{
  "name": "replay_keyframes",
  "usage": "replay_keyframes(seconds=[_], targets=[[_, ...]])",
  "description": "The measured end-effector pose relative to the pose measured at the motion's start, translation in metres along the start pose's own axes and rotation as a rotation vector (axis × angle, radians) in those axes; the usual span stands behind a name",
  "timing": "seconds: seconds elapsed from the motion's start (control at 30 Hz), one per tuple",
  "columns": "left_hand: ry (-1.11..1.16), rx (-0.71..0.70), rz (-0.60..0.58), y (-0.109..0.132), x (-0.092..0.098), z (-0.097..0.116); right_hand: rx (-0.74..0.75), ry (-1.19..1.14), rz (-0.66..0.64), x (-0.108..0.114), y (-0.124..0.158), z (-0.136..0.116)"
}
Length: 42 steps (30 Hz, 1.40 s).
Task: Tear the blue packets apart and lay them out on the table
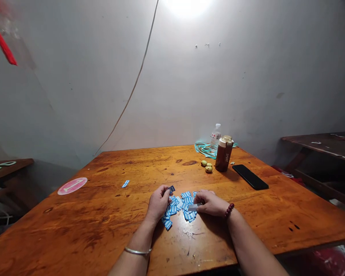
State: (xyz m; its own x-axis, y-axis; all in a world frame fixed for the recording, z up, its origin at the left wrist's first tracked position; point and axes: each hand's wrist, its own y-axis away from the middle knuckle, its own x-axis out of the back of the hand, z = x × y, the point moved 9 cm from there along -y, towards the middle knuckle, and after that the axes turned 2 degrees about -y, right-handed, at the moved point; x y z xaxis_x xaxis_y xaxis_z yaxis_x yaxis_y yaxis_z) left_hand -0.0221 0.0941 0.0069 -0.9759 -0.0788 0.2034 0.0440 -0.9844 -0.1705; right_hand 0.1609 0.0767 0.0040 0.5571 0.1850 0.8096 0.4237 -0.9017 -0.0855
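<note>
The left hand (158, 204) pinches a blue label (171, 189) and the right hand (209, 203), held apart, pinches a pale label (194, 207) over a heap of blue labels (186, 200).

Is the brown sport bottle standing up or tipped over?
Standing up: the brown sport bottle rests on its base on the wooden table, with its cap on top.

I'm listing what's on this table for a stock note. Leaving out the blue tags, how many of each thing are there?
Blue tags: left out
Phone: 1
Brown flask: 1
Water bottle: 1
Small fruits: 3
Teal cord: 1
Pink disc: 1
White scrap: 1
Total: 9
</note>
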Motion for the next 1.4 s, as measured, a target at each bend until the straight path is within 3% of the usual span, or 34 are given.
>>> replay_keyframes(seconds=[0.17,0.47,0.7,0.87,1.1,1.27,1.4], targets=[[0.018,-0.013,0.015,0.000,-0.001,0.000,0.019,-0.066,0.021,-0.001,-0.003,-0.001],[-0.049,-0.060,0.006,-0.001,-0.001,0.003,0.212,-0.094,0.114,0.004,-0.002,-0.034],[-0.050,-0.088,-0.031,0.000,-0.003,0.004,0.052,-0.124,0.117,0.009,-0.001,-0.008],[0.032,-0.036,-0.035,-0.002,-0.004,-0.002,0.087,0.014,0.061,-0.003,-0.001,-0.022],[-0.027,-0.048,-0.028,0.000,-0.005,0.002,0.108,0.055,0.121,-0.006,-0.007,-0.025],[-0.072,-0.050,0.003,0.001,-0.003,0.006,0.063,-0.053,0.221,0.002,-0.009,-0.020],[-0.114,-0.063,-0.027,0.002,-0.006,0.007,-0.017,-0.274,0.274,0.004,-0.011,-0.012]])
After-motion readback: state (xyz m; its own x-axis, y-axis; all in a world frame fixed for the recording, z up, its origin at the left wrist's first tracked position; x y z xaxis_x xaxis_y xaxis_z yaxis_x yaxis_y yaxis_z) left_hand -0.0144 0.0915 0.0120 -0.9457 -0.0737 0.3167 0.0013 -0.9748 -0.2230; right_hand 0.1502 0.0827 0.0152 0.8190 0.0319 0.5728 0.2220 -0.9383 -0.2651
